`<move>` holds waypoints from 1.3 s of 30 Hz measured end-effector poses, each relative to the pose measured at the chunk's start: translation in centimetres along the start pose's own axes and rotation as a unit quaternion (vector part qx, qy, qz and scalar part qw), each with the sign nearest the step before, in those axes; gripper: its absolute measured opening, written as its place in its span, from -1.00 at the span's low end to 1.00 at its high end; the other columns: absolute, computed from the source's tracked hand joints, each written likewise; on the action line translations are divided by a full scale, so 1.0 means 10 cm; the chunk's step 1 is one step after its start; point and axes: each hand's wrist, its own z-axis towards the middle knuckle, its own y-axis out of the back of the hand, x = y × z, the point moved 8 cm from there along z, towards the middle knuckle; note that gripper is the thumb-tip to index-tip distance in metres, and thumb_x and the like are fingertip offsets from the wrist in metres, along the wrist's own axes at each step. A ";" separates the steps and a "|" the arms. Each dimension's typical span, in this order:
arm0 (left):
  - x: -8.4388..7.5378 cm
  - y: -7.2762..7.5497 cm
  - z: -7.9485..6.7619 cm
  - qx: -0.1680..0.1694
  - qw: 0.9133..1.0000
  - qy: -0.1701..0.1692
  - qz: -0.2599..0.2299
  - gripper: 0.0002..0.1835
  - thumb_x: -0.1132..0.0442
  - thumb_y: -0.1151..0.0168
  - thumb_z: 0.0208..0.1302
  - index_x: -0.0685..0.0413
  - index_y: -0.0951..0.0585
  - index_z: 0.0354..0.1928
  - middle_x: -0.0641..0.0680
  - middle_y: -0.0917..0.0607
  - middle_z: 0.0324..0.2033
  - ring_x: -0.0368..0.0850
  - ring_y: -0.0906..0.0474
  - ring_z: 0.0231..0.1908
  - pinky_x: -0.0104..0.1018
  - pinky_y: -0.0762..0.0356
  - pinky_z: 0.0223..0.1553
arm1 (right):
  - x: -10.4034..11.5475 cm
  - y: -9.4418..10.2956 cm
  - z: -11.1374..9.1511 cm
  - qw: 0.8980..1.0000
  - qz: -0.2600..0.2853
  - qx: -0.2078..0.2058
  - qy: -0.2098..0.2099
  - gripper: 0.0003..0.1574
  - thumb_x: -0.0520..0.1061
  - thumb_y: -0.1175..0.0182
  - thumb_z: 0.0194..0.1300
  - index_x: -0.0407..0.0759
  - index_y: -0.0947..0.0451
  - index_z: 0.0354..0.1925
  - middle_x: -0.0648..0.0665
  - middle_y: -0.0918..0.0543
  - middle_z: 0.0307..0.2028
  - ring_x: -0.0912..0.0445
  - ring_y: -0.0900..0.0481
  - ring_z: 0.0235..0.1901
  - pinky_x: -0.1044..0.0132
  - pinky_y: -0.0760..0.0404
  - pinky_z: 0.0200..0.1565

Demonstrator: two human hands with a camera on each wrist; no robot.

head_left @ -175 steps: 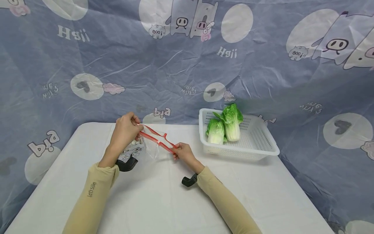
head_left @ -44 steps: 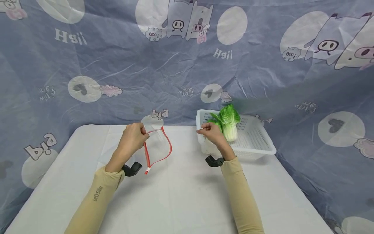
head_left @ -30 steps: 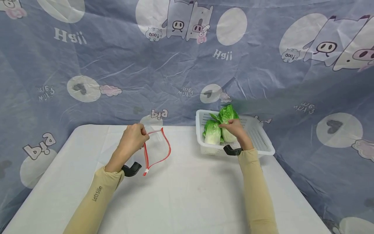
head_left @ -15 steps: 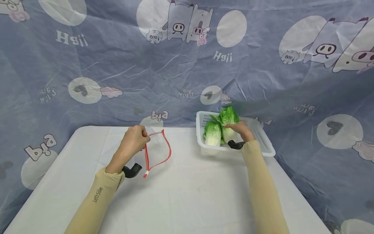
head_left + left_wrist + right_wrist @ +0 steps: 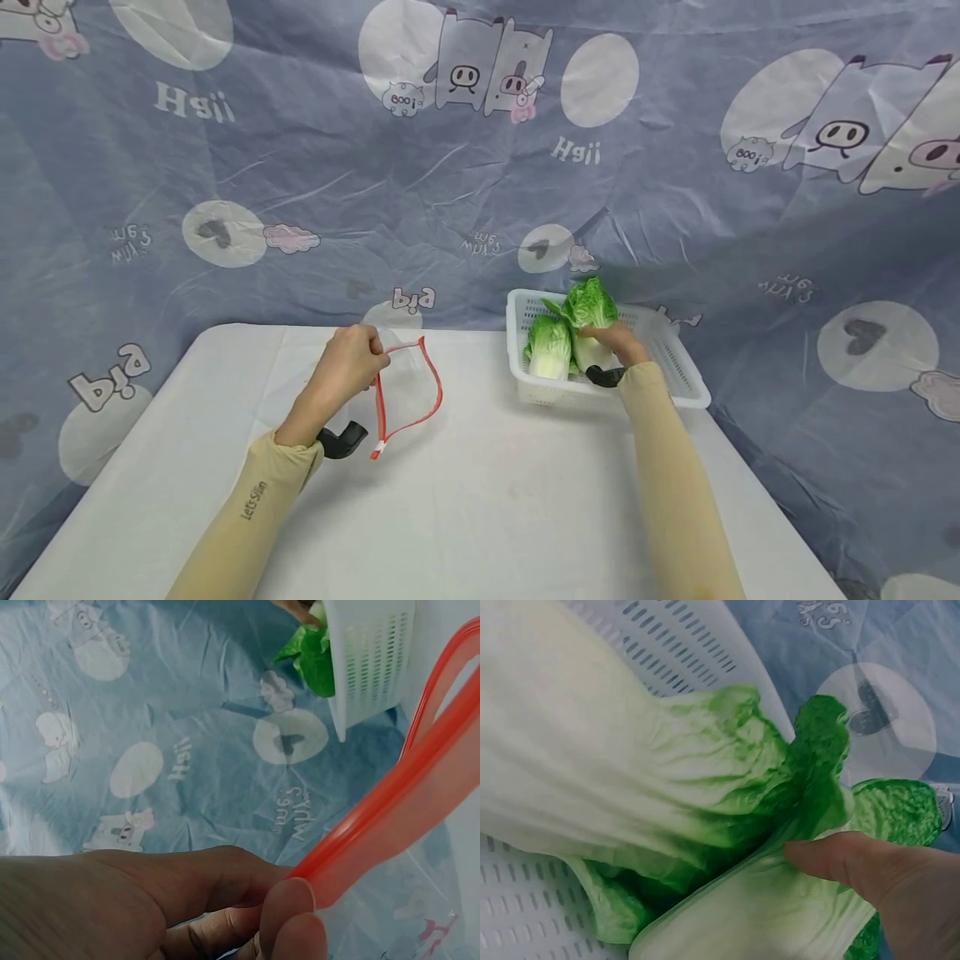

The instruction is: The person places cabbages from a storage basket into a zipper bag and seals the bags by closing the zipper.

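Note:
In the head view my left hand [image 5: 348, 362] pinches the edge of a clear plastic zip bag [image 5: 381, 408] with a red zipper strip. Its mouth gapes toward the right; the left wrist view shows thumb and fingertips on the red strip [image 5: 397, 806]. My right hand [image 5: 624, 343] is over the white basket [image 5: 513, 333], gripping the right-hand napa cabbage [image 5: 591, 310]. In the right wrist view its thumb [image 5: 832, 859] lies along that cabbage; the other fingers are hidden. A second napa cabbage [image 5: 551, 350] lies beside it on the left.
A white cloth-covered table [image 5: 480, 500] lies under both hands. The basket stands at the table's back right, near a blue-grey patterned curtain [image 5: 420, 183]. Each wrist carries a black camera mount [image 5: 342, 440].
My right hand has let go of the bag, travelled right to the basket and settled on the right-hand cabbage. My left hand keeps the bag, whose mouth now stands wider.

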 end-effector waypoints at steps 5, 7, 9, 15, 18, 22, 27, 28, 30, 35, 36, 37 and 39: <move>0.00 -0.02 0.00 0.004 1.000 -0.002 0.001 -0.89 0.38 -0.20 0.19 0.19 -0.51 -0.48 0.08 -0.58 -0.71 -0.17 -0.53 -0.74 -0.33 -0.45 -0.64 | -0.05 0.02 0.04 1.000 -0.005 -0.021 -0.001 0.22 0.13 -0.17 0.31 -0.53 0.33 0.43 -0.51 0.12 0.44 -0.33 0.07 0.44 -0.15 -0.05 0.41; 0.00 -0.03 0.00 0.006 1.000 -0.002 0.000 -0.89 0.39 -0.19 0.18 0.18 -0.51 -0.48 0.08 -0.58 -0.72 -0.17 -0.53 -0.74 -0.33 -0.44 -0.63 | -0.05 0.03 0.05 1.000 -0.006 -0.031 0.001 0.14 0.12 -0.19 0.30 -0.54 0.19 0.41 -0.49 0.02 0.42 -0.31 -0.03 0.41 -0.13 -0.11 0.40; 0.01 -0.03 -0.01 0.006 1.000 -0.002 -0.001 -0.89 0.39 -0.19 0.18 0.18 -0.51 -0.48 0.07 -0.58 -0.72 -0.17 -0.53 -0.74 -0.33 -0.44 -0.64 | -0.05 0.04 0.04 0.999 -0.006 -0.040 0.005 0.08 0.10 -0.20 0.28 -0.56 0.07 0.37 -0.48 -0.08 0.38 -0.29 -0.13 0.36 -0.12 -0.17 0.38; 0.01 -0.02 -0.01 0.005 1.000 -0.007 -0.003 -0.89 0.39 -0.18 0.17 0.18 -0.51 -0.49 0.07 -0.58 -0.71 -0.16 -0.54 -0.74 -0.33 -0.44 -0.64 | -0.04 0.07 0.01 0.997 0.001 -0.074 0.014 -0.11 0.12 -0.21 0.24 -0.49 -0.15 0.23 -0.36 -0.29 0.17 -0.14 -0.33 0.09 -0.01 -0.41 0.17; 0.01 -0.03 -0.01 0.005 1.000 -0.006 -0.003 -0.89 0.38 -0.19 0.17 0.18 -0.51 -0.49 0.08 -0.58 -0.71 -0.16 -0.54 -0.74 -0.33 -0.45 -0.64 | -0.03 0.11 -0.01 0.995 0.017 -0.098 0.024 -0.24 0.09 -0.22 0.22 -0.44 -0.21 0.11 -0.26 -0.30 0.01 -0.05 -0.33 -0.05 0.15 -0.44 -0.01; 0.01 -0.02 0.00 0.006 1.000 -0.004 -0.003 -0.89 0.38 -0.21 0.19 0.18 -0.52 -0.48 0.08 -0.59 -0.70 -0.17 -0.54 -0.74 -0.34 -0.47 -0.64 | -0.04 0.18 -0.03 0.990 0.039 -0.129 0.028 -0.16 0.05 -0.23 0.19 -0.47 -0.13 0.17 -0.27 -0.27 0.01 -0.04 -0.31 -0.07 0.20 -0.42 -0.07; 0.01 0.02 -0.01 0.004 1.000 -0.004 -0.003 -0.88 0.38 -0.21 0.20 0.19 -0.52 -0.48 0.09 -0.59 -0.69 -0.17 -0.54 -0.74 -0.33 -0.47 -0.64 | -0.03 0.28 -0.09 0.982 0.040 -0.185 0.023 -0.04 0.11 -0.21 0.17 -0.47 -0.06 0.26 -0.35 -0.33 0.05 -0.09 -0.36 -0.03 0.10 -0.48 0.00; 0.01 0.03 -0.01 0.003 1.000 -0.004 -0.003 -0.88 0.38 -0.21 0.20 0.19 -0.52 -0.48 0.09 -0.59 -0.70 -0.17 -0.53 -0.74 -0.34 -0.46 -0.64 | -0.02 0.30 -0.11 0.980 0.039 -0.195 0.023 -0.07 0.11 -0.20 0.16 -0.45 -0.08 0.23 -0.33 -0.34 0.02 -0.09 -0.36 -0.04 0.10 -0.48 0.00; 0.02 0.04 -0.01 0.003 1.000 -0.005 -0.003 -0.88 0.38 -0.20 0.20 0.19 -0.51 -0.49 0.09 -0.58 -0.71 -0.16 -0.53 -0.75 -0.34 -0.45 -0.64 | 0.00 0.32 -0.16 0.976 0.047 -0.214 0.021 -0.13 0.11 -0.21 0.15 -0.41 -0.13 0.17 -0.27 -0.34 -0.05 -0.07 -0.36 -0.07 0.11 -0.49 -0.02; 0.04 0.06 0.01 0.003 1.000 -0.004 -0.006 -0.89 0.35 -0.19 0.21 0.21 -0.51 -0.45 0.09 -0.59 -0.73 -0.16 -0.53 -0.75 -0.33 -0.45 -0.63 | 0.07 0.34 -0.30 0.964 0.080 -0.253 0.026 -0.07 0.25 -0.19 0.17 -0.35 -0.15 0.21 -0.28 -0.37 0.01 -0.07 -0.37 -0.02 0.13 -0.47 0.04; 0.05 0.06 0.01 0.002 1.000 -0.003 -0.007 -0.89 0.35 -0.19 0.22 0.22 -0.51 -0.44 0.09 -0.59 -0.73 -0.16 -0.53 -0.75 -0.33 -0.46 -0.63 | 0.10 0.33 -0.33 0.962 0.087 -0.258 0.026 -0.04 0.28 -0.18 0.17 -0.33 -0.13 0.24 -0.29 -0.37 0.06 -0.07 -0.37 0.00 0.13 -0.47 0.06; 0.05 0.06 0.01 0.002 1.000 -0.002 -0.007 -0.89 0.34 -0.19 0.22 0.22 -0.51 -0.43 0.09 -0.59 -0.73 -0.16 -0.53 -0.76 -0.33 -0.46 -0.63 | 0.13 0.33 -0.37 0.958 0.094 -0.269 0.029 -0.03 0.29 -0.18 0.16 -0.30 -0.14 0.26 -0.30 -0.37 0.09 -0.07 -0.36 0.02 0.13 -0.46 0.07; 0.06 0.07 0.02 0.000 1.000 0.001 -0.007 -0.88 0.32 -0.19 0.21 0.22 -0.51 -0.42 0.09 -0.60 -0.74 -0.16 -0.53 -0.76 -0.33 -0.46 -0.61 | 0.23 0.31 -0.47 0.951 0.117 -0.284 0.039 -0.04 0.28 -0.19 0.14 -0.26 -0.16 0.28 -0.29 -0.38 0.14 -0.07 -0.37 0.05 0.13 -0.44 0.09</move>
